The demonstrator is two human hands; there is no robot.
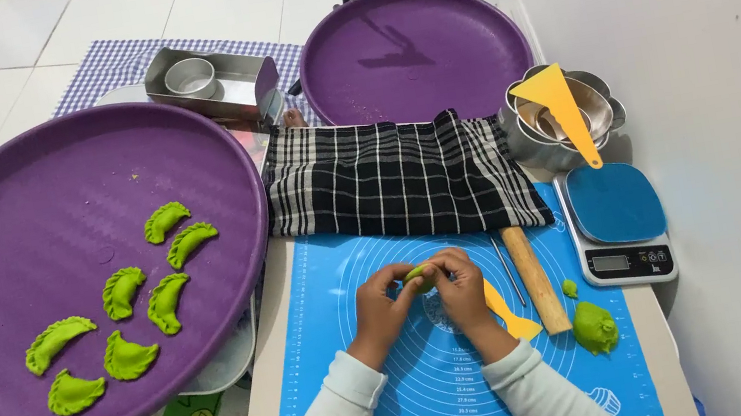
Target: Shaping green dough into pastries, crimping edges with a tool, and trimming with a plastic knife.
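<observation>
My left hand (380, 303) and my right hand (460, 288) meet over the blue silicone mat (333, 345), both pinching a small green dough piece (419, 274) between the fingertips. A lump of green dough (595, 327) and a tiny green bit (570, 288) lie on the mat to the right. A wooden rolling pin (535, 279) and a yellow scraper (512, 316) rest just right of my right hand. On the large purple tray (5, 299) at the left lie several shaped green dumplings (168, 303).
A black-and-white checked cloth (396, 179) covers the far end of the mat. Behind it sits a second purple tray (413, 55). A kitchen scale with a blue lid (616, 222), stacked metal moulds with a yellow spatula (565, 110), and a metal box (209, 80) stand around.
</observation>
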